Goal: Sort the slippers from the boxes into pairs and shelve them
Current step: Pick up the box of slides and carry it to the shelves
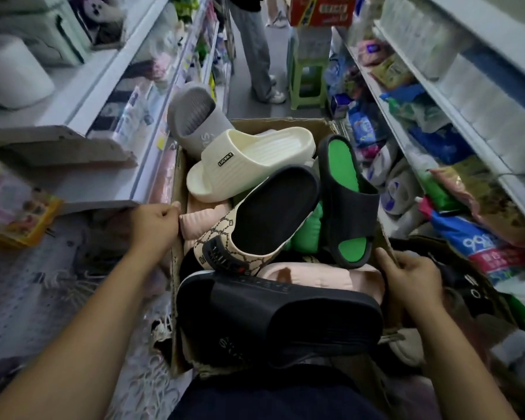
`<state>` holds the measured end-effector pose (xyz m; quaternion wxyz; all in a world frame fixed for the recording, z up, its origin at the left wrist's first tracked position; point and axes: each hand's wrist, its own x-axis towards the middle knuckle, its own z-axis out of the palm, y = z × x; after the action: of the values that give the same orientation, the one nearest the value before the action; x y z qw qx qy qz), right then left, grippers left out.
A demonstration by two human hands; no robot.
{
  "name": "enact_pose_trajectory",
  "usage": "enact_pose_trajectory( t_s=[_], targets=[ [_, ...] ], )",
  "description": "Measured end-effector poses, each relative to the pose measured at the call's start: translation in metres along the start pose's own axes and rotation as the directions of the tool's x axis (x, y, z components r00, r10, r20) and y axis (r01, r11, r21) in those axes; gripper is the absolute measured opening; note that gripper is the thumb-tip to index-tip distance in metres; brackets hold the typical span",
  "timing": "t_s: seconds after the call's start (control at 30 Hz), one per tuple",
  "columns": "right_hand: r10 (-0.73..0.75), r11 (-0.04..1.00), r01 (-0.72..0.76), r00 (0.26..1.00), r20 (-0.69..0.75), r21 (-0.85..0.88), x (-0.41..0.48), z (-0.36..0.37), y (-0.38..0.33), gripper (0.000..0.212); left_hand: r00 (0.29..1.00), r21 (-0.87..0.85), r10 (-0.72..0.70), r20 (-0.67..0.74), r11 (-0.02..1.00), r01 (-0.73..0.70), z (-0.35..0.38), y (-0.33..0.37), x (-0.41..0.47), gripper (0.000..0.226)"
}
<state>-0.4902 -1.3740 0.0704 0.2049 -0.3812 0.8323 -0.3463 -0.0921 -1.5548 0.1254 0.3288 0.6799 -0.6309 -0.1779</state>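
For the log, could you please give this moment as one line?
left hand grips cardboard box | right hand grips its right edge | slippers unsorted inside

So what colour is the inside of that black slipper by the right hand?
Bright green footbed on the black slipper; the head view shows it clearly.

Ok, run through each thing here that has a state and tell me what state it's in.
cardboard box, open, piled with loose slippers.
left hand, gripping the box's left wall.
right hand, gripping the box's right edge.
cream slipper, footbed up, on top.
grey slipper, tipped up at the far corner.
black and green slipper, footbed up, by the right wall.
patterned slipper, tilted, on top.
black slipper, strap up, nearest.
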Motion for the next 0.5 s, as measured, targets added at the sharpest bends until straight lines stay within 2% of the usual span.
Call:
enact_pose_trajectory(
  t_s=[0.2, 0.33, 0.47, 0.5],
  targets=[
    [-0.018, 1.0, 0.018, 0.999, -0.03, -0.001, 0.092, 0.023, -0.035, 0.029, 0.999, -0.061, -0.04, 0.021, 0.997, 0.041, 0.049, 0.009, 0.077, 0.047],
    [0.016, 0.999, -0.018, 0.998, -0.054, -0.032, 0.156, 0.05, -0.052, 0.031, 0.992, -0.093, -0.061, 0.11, 0.993, 0.072, 0.094, 0.012, 0.155, 0.043],
    [0.067, 0.998, -0.069, 0.99, -0.123, -0.015, 0.214, 0.078, -0.08, 0.029, 0.983, -0.147, -0.057, 0.172, 0.986, 0.083, 0.138, 0.025, 0.25, 0.029],
    [0.084, 0.996, -0.088, 0.987, -0.136, -0.023, 0.227, 0.084, -0.085, 0.03, 0.979, -0.151, -0.049, 0.198, 0.985, 0.08, 0.148, 0.028, 0.274, 0.036]
  ],
)
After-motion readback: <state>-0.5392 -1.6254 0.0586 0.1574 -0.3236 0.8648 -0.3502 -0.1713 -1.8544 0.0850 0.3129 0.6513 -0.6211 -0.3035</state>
